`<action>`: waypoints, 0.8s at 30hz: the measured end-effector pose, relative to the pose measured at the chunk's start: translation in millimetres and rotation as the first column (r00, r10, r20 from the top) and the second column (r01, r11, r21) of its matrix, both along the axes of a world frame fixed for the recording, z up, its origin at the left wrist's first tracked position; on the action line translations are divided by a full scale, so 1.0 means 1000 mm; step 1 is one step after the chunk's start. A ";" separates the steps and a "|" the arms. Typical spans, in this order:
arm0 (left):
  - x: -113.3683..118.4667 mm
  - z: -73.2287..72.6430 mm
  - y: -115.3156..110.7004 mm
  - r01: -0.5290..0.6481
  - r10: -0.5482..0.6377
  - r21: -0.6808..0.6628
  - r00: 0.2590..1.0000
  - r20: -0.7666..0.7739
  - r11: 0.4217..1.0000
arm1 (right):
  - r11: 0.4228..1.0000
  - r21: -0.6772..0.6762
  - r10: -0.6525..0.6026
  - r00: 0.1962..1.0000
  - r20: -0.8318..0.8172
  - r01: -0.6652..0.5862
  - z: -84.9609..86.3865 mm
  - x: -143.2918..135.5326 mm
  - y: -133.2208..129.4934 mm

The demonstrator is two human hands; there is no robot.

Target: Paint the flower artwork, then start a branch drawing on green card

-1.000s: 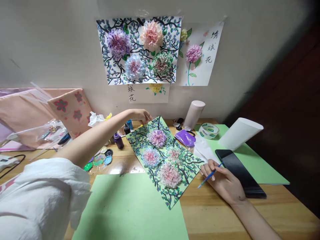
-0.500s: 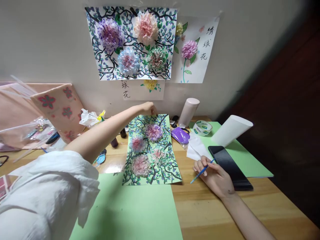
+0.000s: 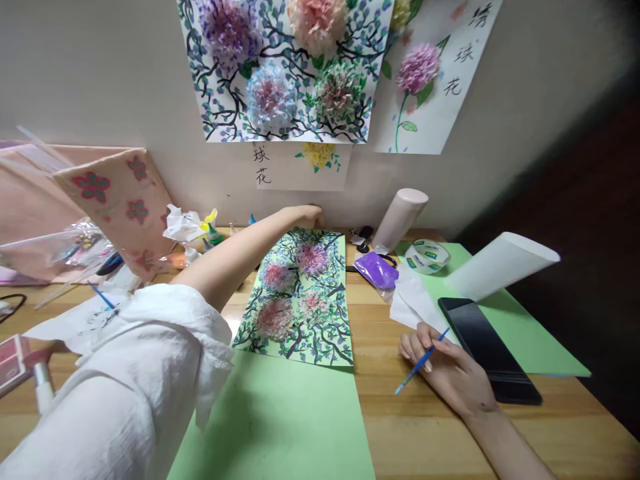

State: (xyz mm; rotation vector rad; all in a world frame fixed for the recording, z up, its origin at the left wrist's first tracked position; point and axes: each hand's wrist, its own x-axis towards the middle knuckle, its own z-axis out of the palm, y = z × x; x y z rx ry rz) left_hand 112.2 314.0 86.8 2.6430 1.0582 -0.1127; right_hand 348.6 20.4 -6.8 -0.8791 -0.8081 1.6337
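My left hand reaches across to the far edge of a green sheet with paper flowers and is closed on that edge; its fingertips are mostly hidden. Pink and purple crinkled flowers stand out from this flower picture, among painted dark branches and leaves. Its near part lies over a plain green sheet. My right hand rests on the wooden table, closed around a thin blue paintbrush whose tip points down and left. Beside that hand lies a black phone.
Beyond my right hand are a white tissue, a purple packet, a tape roll, and two pale cylinders, one pinkish, one white. A pink flowered box stands left. Finished flower artwork hangs on the wall.
The flower picture has slid left and away over the plain green sheet, with my left hand at its far edge. My view has turned slightly. The right hand keeps the paintbrush.
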 end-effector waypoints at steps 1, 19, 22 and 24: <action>-0.001 0.004 -0.006 -0.009 0.008 0.035 1.000 0.018 0.999 | 1.000 0.003 0.006 1.000 0.007 -0.007 -0.001 0.000 0.000; -0.107 -0.093 -0.327 0.354 -0.420 0.343 0.897 0.139 0.870 | 0.735 0.472 -0.042 0.662 0.749 -0.487 0.093 -0.175 0.014; -0.112 -0.097 -0.319 0.330 -0.391 0.279 0.899 0.199 0.902 | 0.631 0.451 -0.063 0.538 0.840 -0.631 0.101 -0.232 0.016; -0.115 -0.097 -0.316 0.297 -0.355 0.251 0.906 0.231 0.921 | 0.613 0.471 -0.130 0.506 0.852 -0.635 0.097 -0.258 0.022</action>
